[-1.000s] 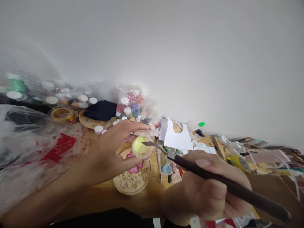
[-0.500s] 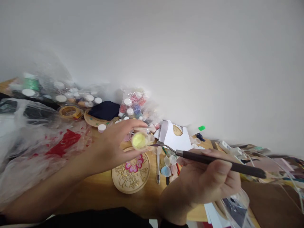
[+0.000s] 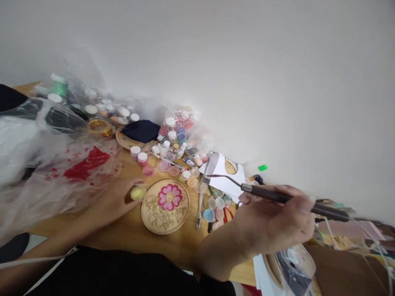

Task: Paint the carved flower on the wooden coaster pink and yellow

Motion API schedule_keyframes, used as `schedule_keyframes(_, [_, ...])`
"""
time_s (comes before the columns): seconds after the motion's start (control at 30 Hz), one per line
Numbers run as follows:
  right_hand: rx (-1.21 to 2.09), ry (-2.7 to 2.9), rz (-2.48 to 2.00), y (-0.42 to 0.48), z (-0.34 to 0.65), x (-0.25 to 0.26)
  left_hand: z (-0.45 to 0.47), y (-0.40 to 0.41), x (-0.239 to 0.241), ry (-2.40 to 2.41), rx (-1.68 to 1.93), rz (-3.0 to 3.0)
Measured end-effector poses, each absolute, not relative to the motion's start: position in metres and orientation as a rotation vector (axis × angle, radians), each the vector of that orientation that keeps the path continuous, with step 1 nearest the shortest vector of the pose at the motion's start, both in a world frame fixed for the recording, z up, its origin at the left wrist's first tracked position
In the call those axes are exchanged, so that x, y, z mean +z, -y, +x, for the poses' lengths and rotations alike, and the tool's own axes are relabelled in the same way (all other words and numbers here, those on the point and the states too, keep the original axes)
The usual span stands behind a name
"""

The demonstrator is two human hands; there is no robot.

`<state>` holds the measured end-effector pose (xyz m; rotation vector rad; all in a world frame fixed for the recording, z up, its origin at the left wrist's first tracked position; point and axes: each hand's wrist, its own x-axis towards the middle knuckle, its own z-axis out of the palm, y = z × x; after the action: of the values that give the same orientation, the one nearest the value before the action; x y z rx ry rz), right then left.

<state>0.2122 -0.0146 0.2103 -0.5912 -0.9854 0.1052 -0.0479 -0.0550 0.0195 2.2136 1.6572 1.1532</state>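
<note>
My left hand (image 3: 123, 199) is closed around a small clear cup (image 3: 138, 193) with pale yellow contents, held just left of the round wooden board. That board (image 3: 165, 207) lies on the table, with a pink and magenta flower and gold line scrolls on it. In my right hand (image 3: 274, 220) is a palette knife (image 3: 277, 196) with a dark handle and a thin bent metal blade. Its tip points left, raised over the small cups and the white paper. Part of the left fingers is hidden behind the cup.
Several small cups (image 3: 209, 214) of colour and a clear-handled brush (image 3: 199, 207) lie right of the board. White-lidded jars (image 3: 142, 158) stand behind it. Plastic bags with red bits (image 3: 88, 164) cover the left. White cut paper (image 3: 224, 174) rests near the wall.
My left hand has carried the yellow cup away from the blade, left and down beside the board. My right hand still holds the palette knife in nearly the same place. The view has shifted slightly.
</note>
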Motion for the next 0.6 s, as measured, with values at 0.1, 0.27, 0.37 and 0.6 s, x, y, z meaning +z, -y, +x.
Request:
schedule_keyframes(0.1, [0.057, 0.955, -0.574, 0.014, 0.221, 0.209, -0.045, 0.054, 0.009, -1.647, 1.262, 2.181])
schedule_keyframes(0.27, [0.072, 0.891, -0.52, 0.016, 0.241, 0.208, -0.042, 0.046, 0.013, -1.669, 1.295, 2.152])
schedule_keyframes(0.37, [0.114, 0.813, -0.504, 0.019, 0.249, 0.208, -0.042, 0.045, 0.015, -1.648, 1.321, 2.173])
schedule_keyframes(0.6, [0.114, 0.705, -0.563, 0.024, 0.262, 0.211, -0.042, 0.043, 0.021, -1.676, 1.451, 2.232])
